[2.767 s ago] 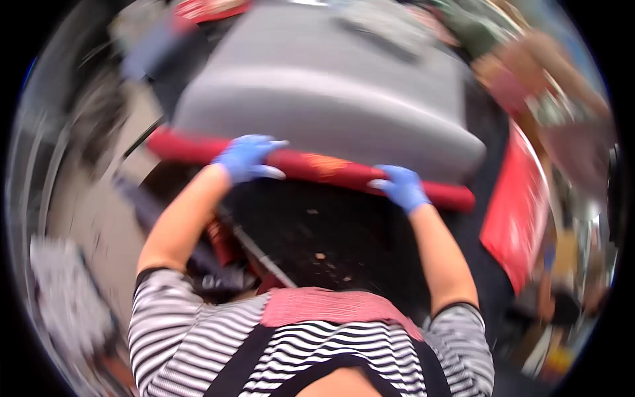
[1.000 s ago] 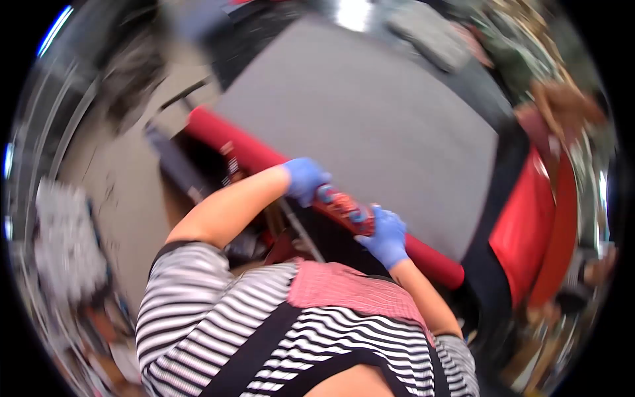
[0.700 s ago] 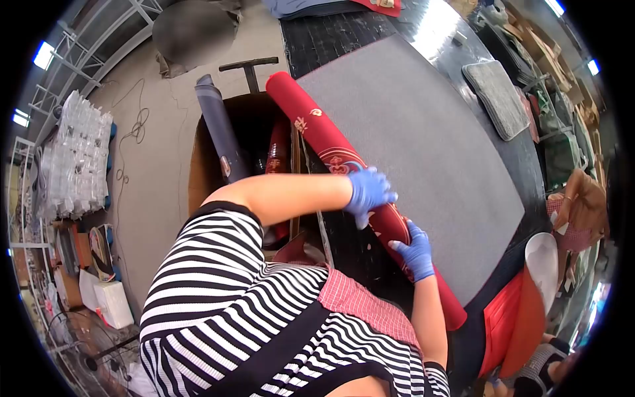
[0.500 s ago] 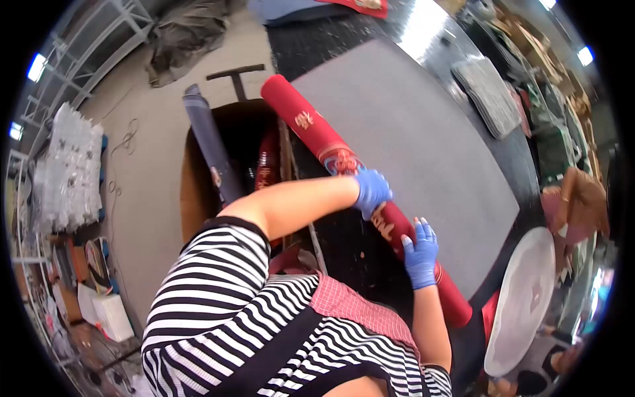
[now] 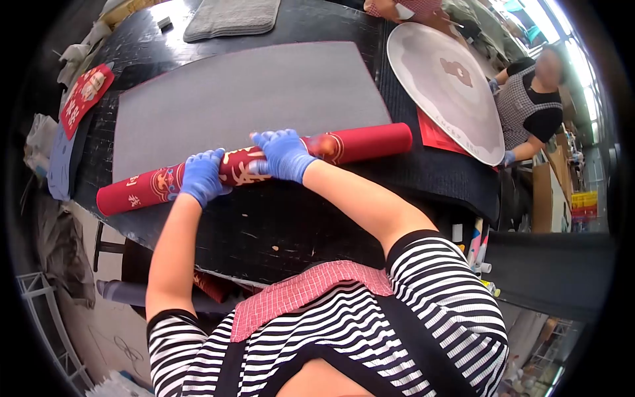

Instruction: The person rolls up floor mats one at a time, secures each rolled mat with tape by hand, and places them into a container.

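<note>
A red mat with gold characters and coloured motifs is rolled into a long tube [image 5: 370,141] and lies slantwise over the black table. My left hand [image 5: 204,176], in a blue glove, grips the roll left of its middle, fingers laid over the top. Just to the right, my right hand [image 5: 283,155], gloved too, holds the roll near its middle with the thumb on the near side. Beyond the roll a flat grey backing [image 5: 251,86] with a thin red edge stretches away, its near edge hidden by the roll.
A pale oval mat [image 5: 430,73] with a bear print lies at the right, and a person [image 5: 536,106] stands behind it. Grey folded mats [image 5: 231,16] sit at the far edge. At the left are a red printed piece [image 5: 86,96] and a blue-grey one [image 5: 64,159].
My view has swung to the right, so the roll now lies more crosswise before me. Both hands stay on the roll, and the person at the right has come into fuller view.
</note>
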A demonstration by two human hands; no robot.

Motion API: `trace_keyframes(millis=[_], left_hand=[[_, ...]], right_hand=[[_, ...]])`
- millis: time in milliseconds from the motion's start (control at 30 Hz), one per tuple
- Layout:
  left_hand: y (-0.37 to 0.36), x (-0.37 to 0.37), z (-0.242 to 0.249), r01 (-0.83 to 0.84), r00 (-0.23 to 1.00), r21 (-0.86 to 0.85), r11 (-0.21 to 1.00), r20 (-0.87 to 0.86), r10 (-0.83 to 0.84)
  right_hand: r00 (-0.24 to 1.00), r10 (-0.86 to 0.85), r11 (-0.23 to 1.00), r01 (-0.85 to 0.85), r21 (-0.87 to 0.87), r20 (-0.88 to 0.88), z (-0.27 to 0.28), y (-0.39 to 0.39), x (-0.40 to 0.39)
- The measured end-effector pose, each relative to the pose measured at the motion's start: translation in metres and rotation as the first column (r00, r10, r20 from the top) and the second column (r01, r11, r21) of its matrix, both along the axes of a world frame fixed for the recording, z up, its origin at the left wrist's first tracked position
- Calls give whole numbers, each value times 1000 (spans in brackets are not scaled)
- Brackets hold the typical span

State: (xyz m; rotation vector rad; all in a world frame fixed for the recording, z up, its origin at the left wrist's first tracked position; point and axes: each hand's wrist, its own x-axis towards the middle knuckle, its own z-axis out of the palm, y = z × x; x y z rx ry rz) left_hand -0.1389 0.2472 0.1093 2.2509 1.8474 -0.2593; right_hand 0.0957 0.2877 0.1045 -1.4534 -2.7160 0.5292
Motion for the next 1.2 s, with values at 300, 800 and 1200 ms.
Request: trace_keyframes(millis=[300, 800, 1200], left_hand=[[-69, 28, 23, 66, 984, -191, 979, 176, -32], [-28, 31, -13, -154, 983, -58, 986, 88, 159], [39, 35, 13, -36, 998, 144, 989, 48, 29]], right_hand=[[973, 188, 982, -184, -47, 133, 8, -78, 45], [989, 23, 923, 34, 383, -145, -23, -89, 61], [997, 75, 996, -73, 48, -37, -7, 107, 3]])
